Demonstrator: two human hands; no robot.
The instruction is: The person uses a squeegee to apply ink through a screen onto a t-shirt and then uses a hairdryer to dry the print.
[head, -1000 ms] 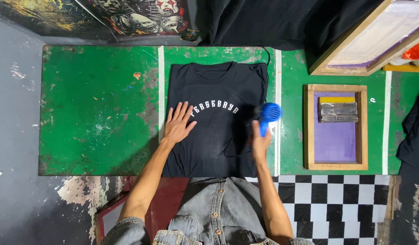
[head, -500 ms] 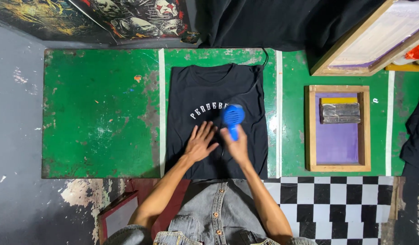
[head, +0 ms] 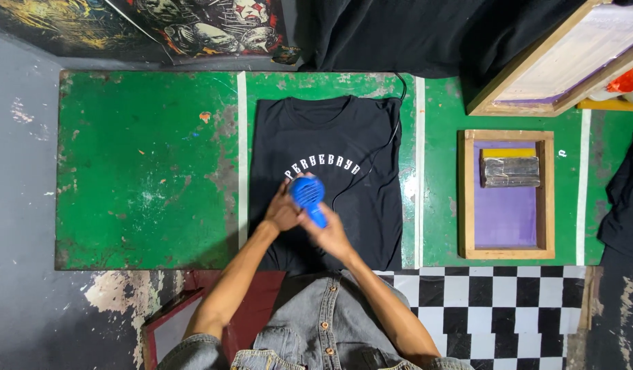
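A black T-shirt (head: 330,130) with an arc of white printed letters lies flat on the green table (head: 145,171). Over the left end of the print hangs a blue hair dryer (head: 307,192), its round head pointing down at the cloth. My right hand (head: 331,235) grips its handle from below. My left hand (head: 283,212) rests against the dryer's left side, fingers curled round it. A thin black cord (head: 375,154) runs from the dryer up across the shirt to the table's far edge.
A wooden screen frame (head: 506,195) with purple mesh lies to the right, a squeegee (head: 510,171) on it. A second, larger frame (head: 563,62) leans at the top right. Black cloth hangs behind the table and at the right edge. Checkered floor lies below.
The dryer has travelled left from the shirt's right edge to the left end of the print. My left hand lifted off the cloth and joined the dryer.
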